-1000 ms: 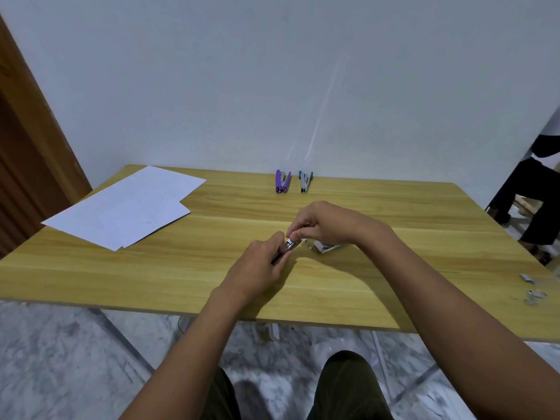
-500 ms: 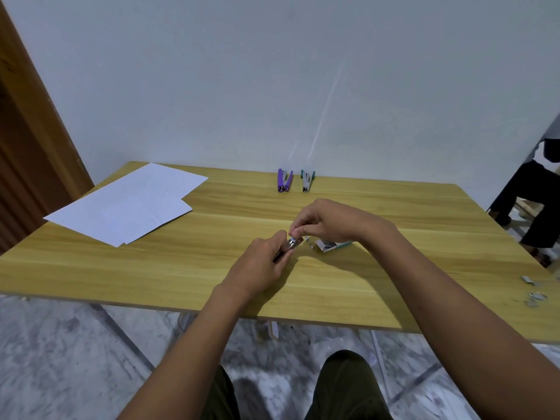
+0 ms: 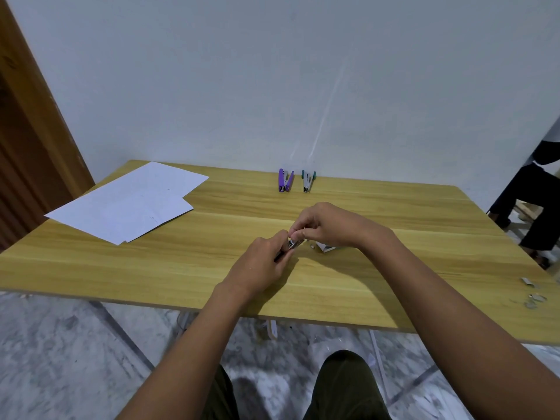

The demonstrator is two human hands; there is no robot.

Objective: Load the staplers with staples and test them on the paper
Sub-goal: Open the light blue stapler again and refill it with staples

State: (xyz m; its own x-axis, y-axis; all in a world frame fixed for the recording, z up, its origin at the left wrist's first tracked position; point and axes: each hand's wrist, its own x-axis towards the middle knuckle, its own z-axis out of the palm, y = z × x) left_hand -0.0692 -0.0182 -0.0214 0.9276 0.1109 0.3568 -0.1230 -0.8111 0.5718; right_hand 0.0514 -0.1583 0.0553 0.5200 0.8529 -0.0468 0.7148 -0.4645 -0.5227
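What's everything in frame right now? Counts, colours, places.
table: one, light wood, centre
paper sheets: at least two, white, overlapping, table's far left
purple stapler: one, purple, far edge
teal stapler: one, teal and white, just right of the purple one
held stapler: one, dark and metal, between the hands
small box: one, whitish, by right wrist
metal bits: a few, silver, table's right end
second person: one, dark clothes, right edge
left hand: grips held stapler
right hand: pinches its front end

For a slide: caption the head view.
Left hand holds a small stapler, right hand pinching its front; purple stapler and green stapler lie behind.
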